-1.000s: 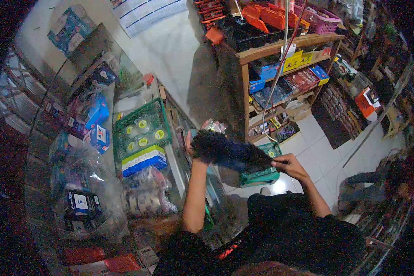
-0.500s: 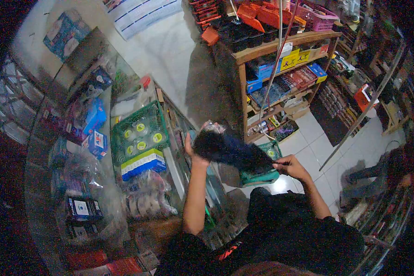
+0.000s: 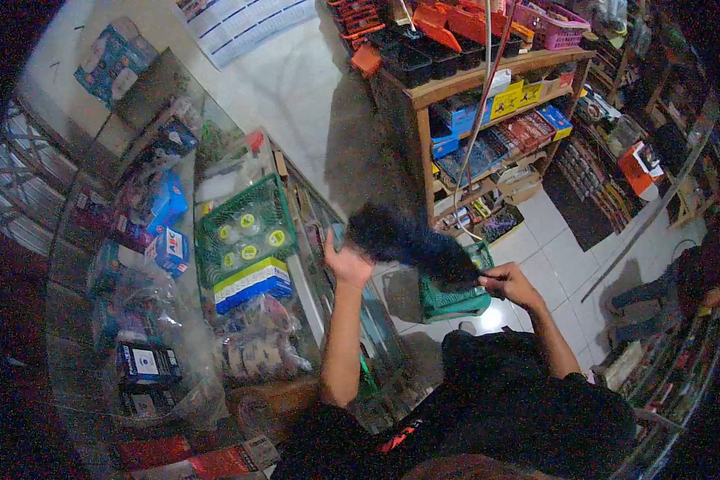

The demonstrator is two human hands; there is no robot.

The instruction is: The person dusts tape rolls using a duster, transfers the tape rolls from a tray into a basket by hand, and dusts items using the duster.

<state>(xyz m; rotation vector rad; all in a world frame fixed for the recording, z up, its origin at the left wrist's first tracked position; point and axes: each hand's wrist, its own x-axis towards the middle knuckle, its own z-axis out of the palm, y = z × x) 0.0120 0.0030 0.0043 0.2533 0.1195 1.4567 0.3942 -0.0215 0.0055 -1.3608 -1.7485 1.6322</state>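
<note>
A long dark blue-black thing (image 3: pixel 420 250), soft-looking and smeared by motion, stretches between my two hands; whether it is a duster or a plastic bag I cannot tell. Its narrow end is pinched in the closed fingers of my right hand (image 3: pixel 510 286). At the wide, fuzzy-edged end is my left hand (image 3: pixel 349 262), palm up, its thumb and fingers apart. Whether that palm touches the dark thing is unclear. Left of my left hand, a green basket (image 3: pixel 284 210) holds several clear packs with yellow-green labels. In front of it sits a blue, white and green box (image 3: pixel 254 288).
A glass-topped counter (image 3: pixel 316 308) runs along the left, with plastic-wrapped goods and a blue ABC box (image 3: pixel 168 251). At right stands a wooden shelf (image 3: pixel 424 152) of boxed goods. Another green basket (image 3: pixel 456 304) is below my hands. Someone's legs (image 3: pixel 644 304) show at far right.
The dark thing's wide end has shifted up and right, away from my left palm. A shiny clear-and-red item above my left hand is no longer visible. My left fingers look more spread.
</note>
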